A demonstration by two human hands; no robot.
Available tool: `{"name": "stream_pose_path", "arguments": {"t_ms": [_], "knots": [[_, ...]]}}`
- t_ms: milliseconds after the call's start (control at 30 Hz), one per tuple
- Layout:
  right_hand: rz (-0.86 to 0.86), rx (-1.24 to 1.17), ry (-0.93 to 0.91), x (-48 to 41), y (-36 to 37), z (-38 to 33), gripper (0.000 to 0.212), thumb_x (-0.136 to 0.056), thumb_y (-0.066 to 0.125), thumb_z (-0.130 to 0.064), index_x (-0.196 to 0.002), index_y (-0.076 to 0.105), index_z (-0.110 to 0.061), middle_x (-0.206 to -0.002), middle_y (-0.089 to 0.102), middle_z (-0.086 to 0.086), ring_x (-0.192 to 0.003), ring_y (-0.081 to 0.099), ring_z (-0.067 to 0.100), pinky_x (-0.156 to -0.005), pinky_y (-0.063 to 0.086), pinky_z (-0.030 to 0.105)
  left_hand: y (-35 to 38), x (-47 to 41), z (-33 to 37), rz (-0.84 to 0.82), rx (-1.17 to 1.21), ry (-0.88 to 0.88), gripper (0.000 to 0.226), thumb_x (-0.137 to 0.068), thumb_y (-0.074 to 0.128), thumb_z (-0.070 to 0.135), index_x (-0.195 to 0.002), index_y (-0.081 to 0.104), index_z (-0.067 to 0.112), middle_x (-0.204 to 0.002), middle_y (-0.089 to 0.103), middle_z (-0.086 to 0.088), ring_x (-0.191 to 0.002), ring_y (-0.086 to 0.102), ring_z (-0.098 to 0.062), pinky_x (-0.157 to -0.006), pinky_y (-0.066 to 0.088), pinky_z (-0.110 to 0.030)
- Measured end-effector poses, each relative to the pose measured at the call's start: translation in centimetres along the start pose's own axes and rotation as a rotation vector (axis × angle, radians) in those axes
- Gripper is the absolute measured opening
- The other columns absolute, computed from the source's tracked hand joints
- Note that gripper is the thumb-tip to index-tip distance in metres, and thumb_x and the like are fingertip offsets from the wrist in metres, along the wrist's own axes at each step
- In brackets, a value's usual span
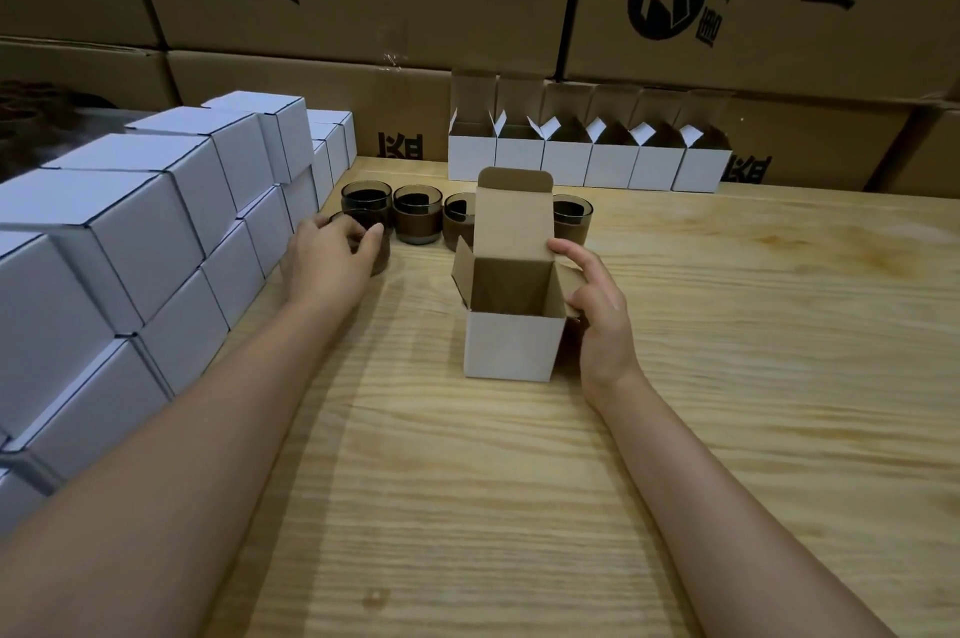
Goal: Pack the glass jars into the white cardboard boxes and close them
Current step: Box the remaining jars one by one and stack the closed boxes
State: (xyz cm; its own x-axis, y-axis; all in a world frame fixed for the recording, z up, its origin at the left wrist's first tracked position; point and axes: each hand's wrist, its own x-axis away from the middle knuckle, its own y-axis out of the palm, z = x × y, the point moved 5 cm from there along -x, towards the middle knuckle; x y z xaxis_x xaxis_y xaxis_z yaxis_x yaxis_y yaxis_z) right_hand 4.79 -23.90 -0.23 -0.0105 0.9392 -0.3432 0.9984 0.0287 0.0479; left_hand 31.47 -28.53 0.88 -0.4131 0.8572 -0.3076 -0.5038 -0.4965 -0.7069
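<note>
Left of centre on the table point(519, 481), left hand point(332, 255) clamped from above on a glass jar point(383, 259), beside the stacked closed boxes point(156, 221). Right hand point(600, 315) relaxed, fingers point(569, 250) resting against right side of the open white box point(511, 346). More jars point(417, 216) in a row just beyond.

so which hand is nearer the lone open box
Right. The right hand touches the open box on its right side; the left hand grips a glass jar off to its left.

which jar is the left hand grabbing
The jar standing alone in front of the row, leftmost; the left hand grips its top. The others stand untouched.
</note>
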Motion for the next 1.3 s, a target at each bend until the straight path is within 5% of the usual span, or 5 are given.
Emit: {"name": "stream_pose_path", "arguments": {"t_ms": [167,433,633,967,1300], "knots": [[0.01,0.008,-0.01,0.0,0.0,0.0,0.051,-0.071,0.037,-0.017,-0.117,0.059,-0.02,-0.11,0.061,-0.004,-0.082,0.057,-0.003,-0.068,0.047,0.014,-0.6,1.3,0.6,-0.018,0.141,-0.007,0.036,-0.077,0.074,0.047,-0.064,0.055,0.02,-0.078,0.061,0.001,-0.087,0.058,-0.02,-0.067,0.043,-0.032],[0.017,0.005,0.005,0.0,0.0,0.0,0.05,-0.072,0.037,-0.019,-0.117,0.059,-0.021,-0.108,0.06,-0.007,-0.081,0.057,-0.007,-0.066,0.048,0.014,-2.8,0.9,2.5,-0.166,0.474,-0.05,0.019,-0.077,0.079,0.027,-0.077,0.06,0.023,-0.108,0.063,-0.006,-0.106,0.055,-0.024,-0.065,0.041,-0.023],[0.029,0.008,0.023,0.0,0.0,0.0,0.049,-0.071,0.038,-0.019,-0.115,0.059,-0.023,-0.108,0.061,-0.006,-0.082,0.057,-0.004,-0.068,0.048,0.015,-6.9,0.2,8.4,-0.243,0.668,0.093,0.034,-0.08,0.075,0.026,-0.11,0.058,0.023,-0.106,0.061,-0.001,-0.103,0.06,-0.019,-0.082,0.052,-0.028],[0.04,-0.046,0.029,0.1,0.3,-0.4,0.047,-0.069,0.039,-0.018,-0.109,0.061,-0.025,-0.105,0.062,0.005,-0.087,0.057,0.01,-0.065,0.046,0.02,-2.9,5.4,14.6,-0.685,0.221,0.571,0.025,-0.085,0.067,0.04,-0.108,0.061,0.047,-0.103,0.063,0.01,-0.096,0.06,-0.006,-0.074,0.052,-0.024],[0.012,-0.003,0.028,0.2,0.4,-0.6,0.054,-0.072,0.038,-0.017,-0.122,0.058,-0.012,-0.122,0.06,0.011,-0.113,0.056,0.022,-0.091,0.048,0.036,-1.1,6.1,13.9,-0.627,-0.093,0.747,0.05,-0.078,0.067,0.045,-0.126,0.059,0.031,-0.114,0.058,0.013,-0.1,0.05,-0.006,-0.068,0.036,-0.012]]}}
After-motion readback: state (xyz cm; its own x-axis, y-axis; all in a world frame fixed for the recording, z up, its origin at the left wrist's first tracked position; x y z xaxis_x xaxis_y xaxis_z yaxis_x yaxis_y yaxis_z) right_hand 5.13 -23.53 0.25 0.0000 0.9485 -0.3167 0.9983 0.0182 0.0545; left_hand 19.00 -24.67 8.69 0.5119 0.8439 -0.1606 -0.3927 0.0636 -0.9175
